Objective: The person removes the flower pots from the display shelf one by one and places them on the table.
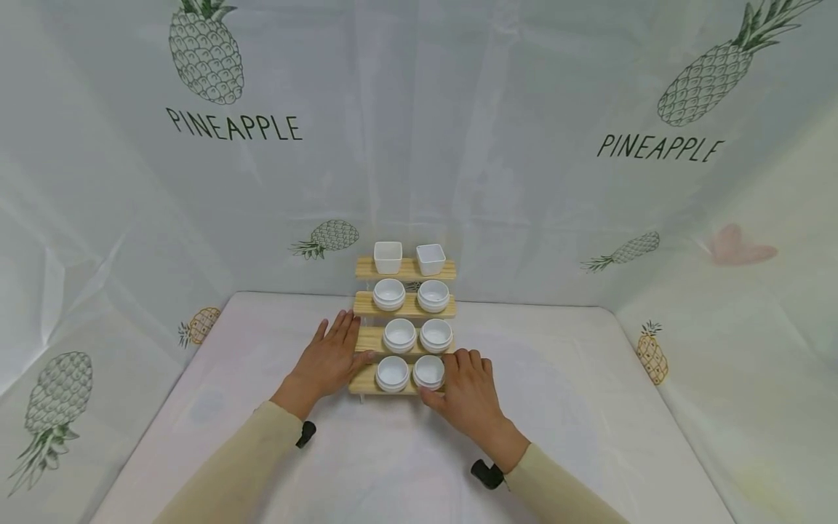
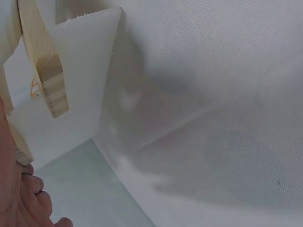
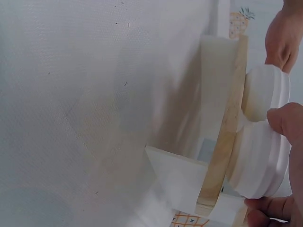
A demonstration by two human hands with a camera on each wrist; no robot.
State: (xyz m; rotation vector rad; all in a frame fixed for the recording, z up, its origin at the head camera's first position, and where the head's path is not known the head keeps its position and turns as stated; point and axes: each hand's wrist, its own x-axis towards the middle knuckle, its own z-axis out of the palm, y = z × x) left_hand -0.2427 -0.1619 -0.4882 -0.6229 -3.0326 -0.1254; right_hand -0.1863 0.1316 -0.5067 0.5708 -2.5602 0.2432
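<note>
A four-step wooden display stand (image 1: 363,380) with white supports holds pairs of small white cups. My right hand (image 1: 467,393) grips the right-hand round cup (image 1: 428,372) on the lowest step, thumb at the front and fingers at its right side. In the right wrist view that cup (image 3: 258,158) sits on the wooden board (image 3: 222,161), between thumb and fingers. My left hand (image 1: 327,358) lies along the stand's left side with straight fingers, its thumb over the end of a lower step. In the left wrist view, board ends (image 2: 53,90) show beside the hand.
Two square white cups (image 1: 388,257) stand on the top step. Round cups (image 1: 389,294) sit in pairs on the steps below. The stand rests on a white-covered table (image 1: 556,407), near its back edge. A pineapple-print curtain (image 1: 419,145) hangs behind and at the sides.
</note>
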